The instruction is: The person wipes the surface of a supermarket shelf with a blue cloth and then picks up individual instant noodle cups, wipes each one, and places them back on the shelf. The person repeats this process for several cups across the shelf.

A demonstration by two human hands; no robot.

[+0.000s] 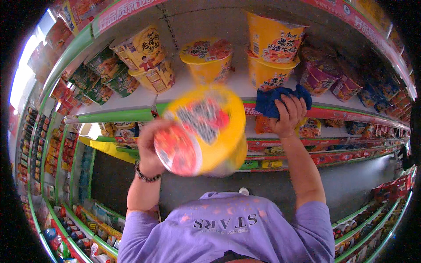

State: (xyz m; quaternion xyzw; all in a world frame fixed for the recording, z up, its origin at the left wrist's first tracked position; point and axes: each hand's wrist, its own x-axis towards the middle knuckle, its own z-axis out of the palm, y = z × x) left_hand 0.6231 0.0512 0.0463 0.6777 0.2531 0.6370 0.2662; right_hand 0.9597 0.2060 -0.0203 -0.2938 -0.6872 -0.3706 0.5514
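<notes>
My left hand (153,151) grips a yellow instant noodle tub (227,131) by its side, in front of the shelf. The tub is blurred and tilted, with its printed lid facing me. A folded dark blue cloth (269,102) is in my right hand (289,113), at the front edge of the shelf (197,108). Just behind the cloth stands a stack of two yellow noodle tubs (274,39). Another yellow tub (207,62) stands on the shelf beyond the one I hold.
Cream noodle tubs (153,79) and green tubs (121,82) are stacked on the left of the shelf. Purple tubs (317,79) stand on the right. An upper shelf edge (131,11) curves overhead. Lower shelves hold packets (309,128). More stocked racks (82,223) line the aisle.
</notes>
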